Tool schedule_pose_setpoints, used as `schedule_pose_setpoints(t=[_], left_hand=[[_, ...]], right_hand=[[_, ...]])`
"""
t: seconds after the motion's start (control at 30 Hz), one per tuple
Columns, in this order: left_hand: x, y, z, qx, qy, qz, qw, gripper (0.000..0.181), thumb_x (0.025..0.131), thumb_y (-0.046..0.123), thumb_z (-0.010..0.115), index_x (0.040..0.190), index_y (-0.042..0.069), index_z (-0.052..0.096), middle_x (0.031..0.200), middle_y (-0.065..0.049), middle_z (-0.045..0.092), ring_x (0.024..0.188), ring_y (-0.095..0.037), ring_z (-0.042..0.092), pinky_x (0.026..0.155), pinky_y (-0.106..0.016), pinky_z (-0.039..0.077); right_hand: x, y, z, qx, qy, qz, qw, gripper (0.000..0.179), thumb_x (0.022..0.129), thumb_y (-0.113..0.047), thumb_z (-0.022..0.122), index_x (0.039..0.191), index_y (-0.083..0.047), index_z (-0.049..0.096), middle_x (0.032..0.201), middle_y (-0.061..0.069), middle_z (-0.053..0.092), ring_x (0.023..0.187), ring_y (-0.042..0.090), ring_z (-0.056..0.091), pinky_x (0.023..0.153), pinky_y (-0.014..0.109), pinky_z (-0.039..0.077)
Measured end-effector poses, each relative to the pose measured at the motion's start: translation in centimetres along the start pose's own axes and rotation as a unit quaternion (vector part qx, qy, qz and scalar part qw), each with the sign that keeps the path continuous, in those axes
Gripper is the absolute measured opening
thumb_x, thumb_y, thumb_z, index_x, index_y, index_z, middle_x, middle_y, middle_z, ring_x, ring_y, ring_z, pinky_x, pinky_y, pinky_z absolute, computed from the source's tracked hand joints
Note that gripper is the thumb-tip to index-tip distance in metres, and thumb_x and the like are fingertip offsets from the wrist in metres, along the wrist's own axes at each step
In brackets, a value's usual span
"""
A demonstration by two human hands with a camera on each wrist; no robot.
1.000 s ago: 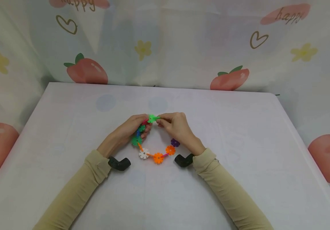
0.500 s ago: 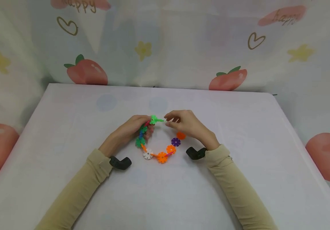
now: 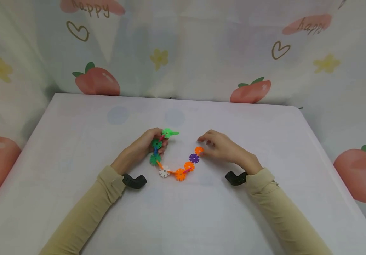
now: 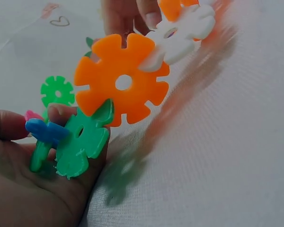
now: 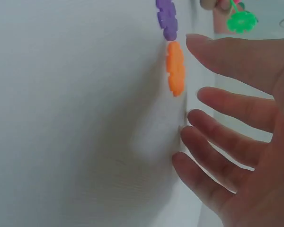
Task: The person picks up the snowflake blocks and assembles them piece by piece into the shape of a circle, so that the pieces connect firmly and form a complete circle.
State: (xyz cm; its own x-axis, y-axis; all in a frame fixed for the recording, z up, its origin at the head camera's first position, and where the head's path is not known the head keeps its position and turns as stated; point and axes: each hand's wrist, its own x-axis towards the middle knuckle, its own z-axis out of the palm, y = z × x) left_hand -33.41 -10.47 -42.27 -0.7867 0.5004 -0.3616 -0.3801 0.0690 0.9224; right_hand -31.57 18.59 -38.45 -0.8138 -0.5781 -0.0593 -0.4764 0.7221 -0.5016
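Note:
A chain of notched, flower-shaped plastic discs curves in a U on the white table, joined slot to slot. My left hand (image 3: 146, 143) grips its left arm, fingers curled under the green (image 4: 80, 142) and blue (image 4: 46, 132) discs. Beyond the fingers, a bright green disc (image 3: 167, 133) tops that end, with another light green piece jutting right from it. A white disc (image 3: 164, 171) and an orange disc (image 3: 180, 174) form the bottom. On the right end, a purple disc (image 3: 194, 158) leads to an orange end disc (image 5: 175, 68). My right hand (image 3: 222, 146) hovers beside it, fingers spread and relaxed, holding nothing.
Black wrist-worn devices, one at the left wrist (image 3: 134, 181) and one at the right (image 3: 235, 178), stick out over the white tabletop (image 3: 183, 219). Behind the table's far edge hangs a curtain (image 3: 195, 53) printed with fruit, flowers and hearts.
My right hand has let go of the light green piece at the chain's upper end. It has moved right and toward me, to the orange end disc. My left hand keeps its hold.

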Motion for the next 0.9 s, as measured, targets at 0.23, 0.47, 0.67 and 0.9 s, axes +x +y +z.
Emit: schedule_pose_setpoints(t=[0.23,0.47,0.67,0.9], left_hand=[[-0.3,0.1,0.1,-0.008,-0.002,0.002,1.0,0.028,0.092,0.02,0.03,0.079,0.005,0.05,0.07,-0.002,0.048,0.06,-0.019,0.044,0.061,-0.033,0.043],[-0.3,0.2,0.1,0.011,-0.004,-0.003,0.9999,0.029,0.091,0.022,0.031,0.077,0.006,0.05,0.069,-0.002,0.049,0.061,-0.019,0.046,0.064,-0.032,0.043],[-0.6,0.2,0.4,0.008,0.017,-0.022,0.9996,0.027,0.091,0.026,0.036,0.081,0.005,0.05,0.071,-0.004,0.048,0.063,-0.02,0.045,0.068,-0.032,0.041],[-0.4,0.2,0.6,0.02,0.026,-0.034,0.9989,0.032,0.097,0.031,0.039,0.082,0.005,0.053,0.071,-0.004,0.049,0.064,-0.02,0.046,0.069,-0.033,0.042]], right_hand=[[-0.2,0.2,0.6,-0.004,-0.002,0.013,0.9999,0.025,0.088,-0.011,0.08,0.109,-0.002,0.07,0.111,0.014,0.06,0.099,0.028,0.059,0.09,0.043,0.051],[0.0,0.4,0.6,0.037,-0.001,0.046,0.9982,0.024,0.088,-0.007,0.08,0.103,-0.004,0.06,0.095,0.008,0.064,0.088,0.022,0.059,0.082,0.036,0.051],[0.4,0.4,1.1,0.075,0.02,0.04,0.9962,0.024,0.092,-0.006,0.075,0.109,-0.005,0.058,0.096,0.008,0.07,0.086,0.019,0.065,0.082,0.035,0.055],[1.4,0.3,1.5,0.116,0.075,0.041,0.9896,0.029,0.094,-0.005,0.071,0.122,-0.007,0.064,0.088,0.005,0.071,0.086,0.02,0.068,0.089,0.041,0.055]])
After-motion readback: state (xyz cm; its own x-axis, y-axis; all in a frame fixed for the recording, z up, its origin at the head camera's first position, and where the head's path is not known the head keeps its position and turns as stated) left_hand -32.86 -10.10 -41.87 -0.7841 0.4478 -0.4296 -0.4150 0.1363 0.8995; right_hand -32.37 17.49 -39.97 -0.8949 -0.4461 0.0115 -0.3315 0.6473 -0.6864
